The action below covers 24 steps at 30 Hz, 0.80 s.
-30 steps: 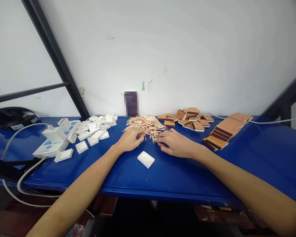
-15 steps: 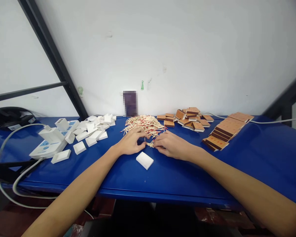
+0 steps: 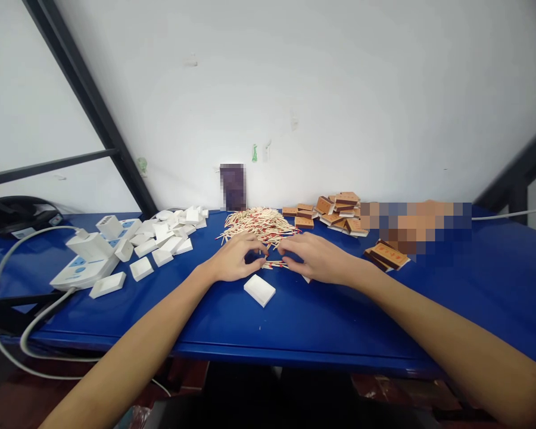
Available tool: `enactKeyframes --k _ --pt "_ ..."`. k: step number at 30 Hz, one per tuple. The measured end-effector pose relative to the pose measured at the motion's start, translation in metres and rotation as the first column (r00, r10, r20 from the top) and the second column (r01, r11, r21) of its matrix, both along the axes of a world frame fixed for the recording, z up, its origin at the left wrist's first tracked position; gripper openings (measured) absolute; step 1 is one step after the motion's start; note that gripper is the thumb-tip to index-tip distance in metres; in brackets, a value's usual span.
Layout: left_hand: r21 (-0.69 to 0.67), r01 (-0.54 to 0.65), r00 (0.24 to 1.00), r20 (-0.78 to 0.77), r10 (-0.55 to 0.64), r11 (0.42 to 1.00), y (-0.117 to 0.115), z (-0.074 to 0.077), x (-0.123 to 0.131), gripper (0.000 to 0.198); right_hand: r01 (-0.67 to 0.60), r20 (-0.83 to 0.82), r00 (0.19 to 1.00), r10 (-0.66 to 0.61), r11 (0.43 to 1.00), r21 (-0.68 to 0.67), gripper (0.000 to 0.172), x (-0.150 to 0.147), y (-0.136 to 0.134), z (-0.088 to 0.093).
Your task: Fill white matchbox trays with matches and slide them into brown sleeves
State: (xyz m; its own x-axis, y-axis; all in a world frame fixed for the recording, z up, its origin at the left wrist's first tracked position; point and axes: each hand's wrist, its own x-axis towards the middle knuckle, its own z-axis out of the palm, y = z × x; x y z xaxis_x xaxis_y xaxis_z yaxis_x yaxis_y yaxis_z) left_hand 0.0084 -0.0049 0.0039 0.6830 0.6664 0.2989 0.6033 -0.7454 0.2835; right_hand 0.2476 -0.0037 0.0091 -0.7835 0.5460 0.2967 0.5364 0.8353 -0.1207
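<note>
My left hand [image 3: 241, 257] is curved at the near side of a heap of red-tipped matches [image 3: 261, 226], its thumb apart from its fingers. Facing it, my right hand [image 3: 315, 256] is also curved, with a gap between thumb and fingertips. A few loose matches [image 3: 274, 264] lie crosswise between the two hands, close to both thumbs; whether the fingertips touch them is hard to tell. Just in front is a white matchbox tray [image 3: 259, 290] on the blue table. Part of a small pale piece [image 3: 307, 278] shows beneath my right hand.
White matchbox trays [image 3: 163, 237] are piled left, beside a power strip [image 3: 84, 269] with plugged-in adapters and cables. Brown matchbox sleeves [image 3: 339, 211] are heaped at back right, and more sleeves [image 3: 388, 255] lie farther right, partly pixelated. Black metal bars [image 3: 89, 101] frame the blue table [image 3: 339, 333].
My right hand's thumb and fingers have spread apart, and more of the loose matches between the hands shows. My left hand stays nearly in place. The view has shifted slightly.
</note>
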Motion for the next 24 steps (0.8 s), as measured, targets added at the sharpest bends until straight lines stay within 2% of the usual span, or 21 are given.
enactKeyframes --k 2,7,9,13,17,21,24 --pt "-0.005 0.015 1.000 0.012 -0.015 1.000 0.000 -0.001 0.000 0.022 0.047 0.026 0.999 -0.046 0.997 -0.054 0.014 0.006 -0.001 0.007" --pt "-0.027 0.016 1.000 0.006 -0.016 1.000 0.001 -0.003 0.000 0.019 0.106 0.133 0.989 -0.071 0.954 -0.281 0.043 0.015 -0.005 0.020" --pt "-0.041 0.010 1.000 0.009 -0.010 0.999 0.001 -0.003 0.000 0.017 0.127 0.188 0.980 -0.070 0.942 -0.310 0.037 0.018 -0.004 0.022" --pt "-0.057 0.017 0.999 0.039 -0.015 0.998 0.002 -0.004 0.000 0.013 0.202 0.251 0.959 -0.130 0.937 -0.286 0.021 0.027 0.001 0.022" --pt "-0.068 0.027 0.998 0.064 -0.023 0.997 0.003 -0.004 -0.001 0.011 0.227 0.239 0.955 -0.174 0.950 -0.215 0.023 0.032 0.007 0.018" --pt "-0.065 0.012 0.997 0.073 -0.008 0.998 0.004 -0.004 -0.002 0.011 0.156 0.095 0.984 -0.151 0.987 -0.040 0.022 0.022 0.003 0.012" --pt "-0.069 -0.001 0.996 0.093 0.008 0.998 0.005 -0.005 -0.003 0.010 0.063 -0.011 0.998 -0.063 0.998 0.000 0.018 0.010 -0.005 0.010"
